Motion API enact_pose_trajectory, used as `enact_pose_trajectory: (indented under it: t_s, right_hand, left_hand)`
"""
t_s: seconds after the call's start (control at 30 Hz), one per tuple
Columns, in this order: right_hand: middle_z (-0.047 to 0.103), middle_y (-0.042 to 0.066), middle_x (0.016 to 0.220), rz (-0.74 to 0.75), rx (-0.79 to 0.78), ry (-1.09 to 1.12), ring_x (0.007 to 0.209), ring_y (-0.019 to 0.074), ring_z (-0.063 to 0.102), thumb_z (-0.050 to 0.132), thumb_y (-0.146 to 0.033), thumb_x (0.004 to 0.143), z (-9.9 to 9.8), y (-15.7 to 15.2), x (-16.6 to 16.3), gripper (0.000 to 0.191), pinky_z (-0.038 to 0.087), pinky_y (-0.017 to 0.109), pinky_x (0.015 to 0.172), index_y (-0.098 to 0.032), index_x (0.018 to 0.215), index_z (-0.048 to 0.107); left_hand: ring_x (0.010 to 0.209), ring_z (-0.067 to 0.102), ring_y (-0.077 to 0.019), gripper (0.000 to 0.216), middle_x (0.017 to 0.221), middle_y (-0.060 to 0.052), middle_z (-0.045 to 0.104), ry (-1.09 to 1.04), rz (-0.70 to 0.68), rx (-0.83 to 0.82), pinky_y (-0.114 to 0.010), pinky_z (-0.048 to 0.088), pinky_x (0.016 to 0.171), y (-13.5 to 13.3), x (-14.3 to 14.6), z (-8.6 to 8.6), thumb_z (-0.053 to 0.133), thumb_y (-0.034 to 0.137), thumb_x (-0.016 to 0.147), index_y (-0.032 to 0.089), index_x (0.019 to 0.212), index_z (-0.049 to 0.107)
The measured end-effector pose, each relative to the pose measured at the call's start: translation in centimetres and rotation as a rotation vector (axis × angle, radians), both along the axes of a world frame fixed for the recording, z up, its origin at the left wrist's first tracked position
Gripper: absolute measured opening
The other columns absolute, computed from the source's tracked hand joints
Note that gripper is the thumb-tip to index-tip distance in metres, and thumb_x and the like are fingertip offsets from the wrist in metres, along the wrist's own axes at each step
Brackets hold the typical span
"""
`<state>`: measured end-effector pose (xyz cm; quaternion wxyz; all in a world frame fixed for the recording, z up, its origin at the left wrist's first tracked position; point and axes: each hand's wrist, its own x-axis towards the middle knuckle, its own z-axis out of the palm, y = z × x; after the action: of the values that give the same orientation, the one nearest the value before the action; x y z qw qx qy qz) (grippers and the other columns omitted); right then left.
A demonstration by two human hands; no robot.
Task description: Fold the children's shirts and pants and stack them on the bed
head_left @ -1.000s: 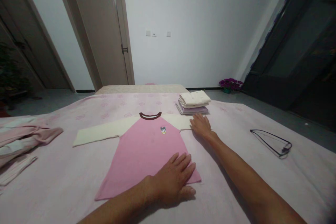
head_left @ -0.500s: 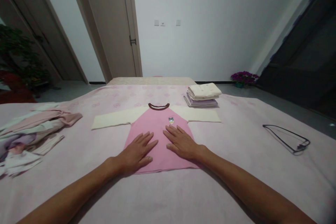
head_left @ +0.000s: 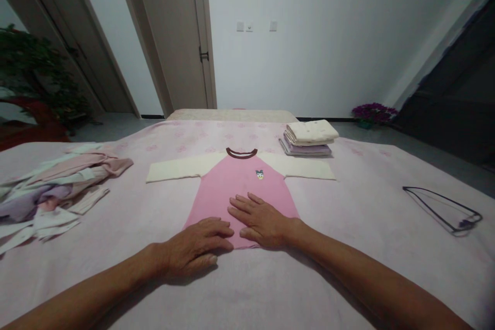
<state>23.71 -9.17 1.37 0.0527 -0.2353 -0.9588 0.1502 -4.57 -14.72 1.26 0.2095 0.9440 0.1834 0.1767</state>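
I see my left hand (head_left: 195,248) and right hand (head_left: 262,220) spread flat, gripping nothing, palms pressing the hem of the soft pink shirt (head_left: 240,185). It lies smooth, cream sleeves outstretched, mid-bed on the fleecy pink blanket (head_left: 348,247), near a squared stack of folded clothes (head_left: 309,136).

One cam only, head-mounted, first-person POV. Faces fwd + slightly down across the bed (head_left: 348,247) toward the far wall (head_left: 328,36) and door (head_left: 174,36). Wide lens, verticals lean at the edges. Close range: left grip (head_left: 195,247) and right grip (head_left: 261,219) sit low-centre, forearms enter from the btm edge.
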Motion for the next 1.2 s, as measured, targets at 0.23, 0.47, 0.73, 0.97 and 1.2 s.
enact_pose_trajectory:
  t_s: [0.23, 0.47, 0.73, 0.97, 1.2]
  right_hand:
    - [0.033, 0.009, 0.161, 0.275, -0.125, 0.063, 0.152, 0.023, 0.021, 0.045, -0.049, 0.101, 0.4, -2.7, 1.1, 0.064, 0.009, 0.05, 0.125, -0.024, 0.158, 0.03]
    - [0.046, 0.012, 0.154, -0.029, 0.032, 0.209, 0.147, 0.0217, 0.035, 0.035, -0.037, 0.106, 0.9, 3.0, 0.2, 0.047, 0.025, 0.048, 0.122, -0.023, 0.148, 0.047]
    - [0.022, 0.016, 0.165, -0.064, 0.044, -0.012, 0.154, 0.0264, 0.015, 0.037, -0.054, 0.102, 0.1, 3.0, -3.0, 0.068, 0.01, 0.054, 0.124, -0.018, 0.158, 0.029]
    - [0.037, 0.01, 0.16, 0.292, -0.067, 0.102, 0.151, 0.0204, 0.025, 0.044, -0.056, 0.1, 0.8, -1.0, -3.9, 0.066, 0.007, 0.047, 0.125, -0.026, 0.158, 0.03]
    - [0.04, 0.012, 0.158, 0.255, -0.12, 0.138, 0.15, 0.0218, 0.029, 0.046, -0.055, 0.1, 0.9, -1.0, -3.7, 0.065, 0.01, 0.048, 0.125, -0.025, 0.156, 0.033]
  left_hand:
    - [0.094, 0.06, -0.0195, 0.036, 0.098, -0.011, 0.065, -0.165, 0.155, -0.209, -0.034, 0.049, 0.087, -1.0, -0.9, 0.1, 0.03, 0.035, 0.106, 0.02, 0.107, 0.062]
    - [0.084, 0.058, -0.016, 0.032, 0.093, -0.006, 0.062, -0.02, 0.301, -0.094, -0.026, 0.046, 0.077, -1.2, -1.2, -0.8, 0.033, 0.035, 0.106, 0.021, 0.102, 0.062]
    - [0.079, 0.061, -0.0151, 0.045, 0.091, -0.007, 0.067, 0.0, 0.263, -0.13, -0.026, 0.05, 0.077, -0.3, -1.1, -0.2, 0.026, 0.044, 0.106, 0.021, 0.098, 0.064]
    - [0.085, 0.068, -0.0192, 0.048, 0.091, -0.004, 0.074, -0.058, 0.761, -0.169, -0.029, 0.052, 0.081, 6.5, -3.4, 0.9, 0.031, 0.05, 0.102, 0.021, 0.097, 0.069]
    - [0.134, 0.052, -0.022, 0.055, 0.143, -0.009, 0.059, 0.289, 1.136, 0.1, -0.036, 0.038, 0.112, 16.9, -10.5, -1.9, 0.03, 0.046, 0.098, 0.018, 0.137, 0.057]
